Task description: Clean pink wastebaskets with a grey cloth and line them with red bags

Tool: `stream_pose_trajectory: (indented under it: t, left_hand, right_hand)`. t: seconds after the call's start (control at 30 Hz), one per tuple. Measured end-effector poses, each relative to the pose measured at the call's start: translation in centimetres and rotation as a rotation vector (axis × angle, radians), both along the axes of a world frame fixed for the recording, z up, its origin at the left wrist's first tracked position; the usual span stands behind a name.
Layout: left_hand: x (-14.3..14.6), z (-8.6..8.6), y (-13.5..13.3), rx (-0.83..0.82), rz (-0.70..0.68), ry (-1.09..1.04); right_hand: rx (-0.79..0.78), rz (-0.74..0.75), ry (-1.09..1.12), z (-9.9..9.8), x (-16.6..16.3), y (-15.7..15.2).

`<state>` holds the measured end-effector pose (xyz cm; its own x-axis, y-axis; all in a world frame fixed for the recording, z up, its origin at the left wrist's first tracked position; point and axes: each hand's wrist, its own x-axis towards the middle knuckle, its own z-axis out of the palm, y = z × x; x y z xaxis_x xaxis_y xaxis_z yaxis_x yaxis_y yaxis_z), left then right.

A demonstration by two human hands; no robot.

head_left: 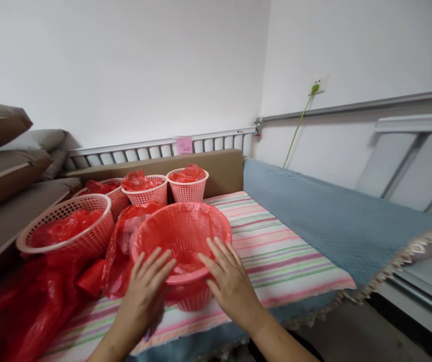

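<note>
In front of me a pink plastic basket (195,299) stands upright on a striped cloth. A thin red plastic bag (185,221) lines it and folds over its rim. My left hand (148,279) lies at the near left of the rim, fingers stretched out over the bag's edge. On the near right of the rim rests my right hand (229,281), its fingers spread and pointing into the basket. Neither hand is closed round anything. More red plastic bags (46,296) lie crumpled in a heap to the left.
Several pink baskets stand behind and left, among them a large basket (102,226) and a small basket (187,191), with red bags inside. Stacked cushions (8,166) line the left. A radiator (125,152) runs along the wall. A green cord (297,128) hangs from the socket (321,85).
</note>
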<state>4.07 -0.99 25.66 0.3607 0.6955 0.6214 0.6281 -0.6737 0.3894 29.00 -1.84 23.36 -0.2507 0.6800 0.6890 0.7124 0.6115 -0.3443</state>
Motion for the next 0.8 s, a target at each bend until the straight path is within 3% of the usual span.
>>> stream_pose_trajectory:
  t: [0.1, 0.17, 0.27, 0.37, 0.53, 0.8]
  left_hand:
    - [-3.2, -3.3, 0.6, -0.179, 0.268, -0.543]
    - [-4.3, -4.3, 0.0, -0.426, 0.355, -0.98]
    - [-3.3, -4.6, -0.8, -0.876, 0.251, -1.399]
    - [-1.0, -4.2, -0.7, -1.146, 0.054, -1.51]
    - [0.3, -4.8, 0.5, -1.151, -0.001, -1.68]
    - [-0.8, -8.7, 1.4, -0.997, -0.054, -1.777]
  right_hand:
    - [-0.14, -0.169, 0.461, -2.6, 1.7, 0.9]
    - [-0.375, -0.207, 0.884, -3.4, 2.3, 0.9]
    - [-0.827, -0.017, 1.358, -3.7, 1.4, 0.6]
    - [-1.037, 0.164, 1.571, -3.9, -0.7, 0.8]
    - [-1.058, 0.145, 1.678, -4.7, -2.4, 1.6]
    - [-0.999, 0.082, 1.531, -6.3, -2.1, 2.0]
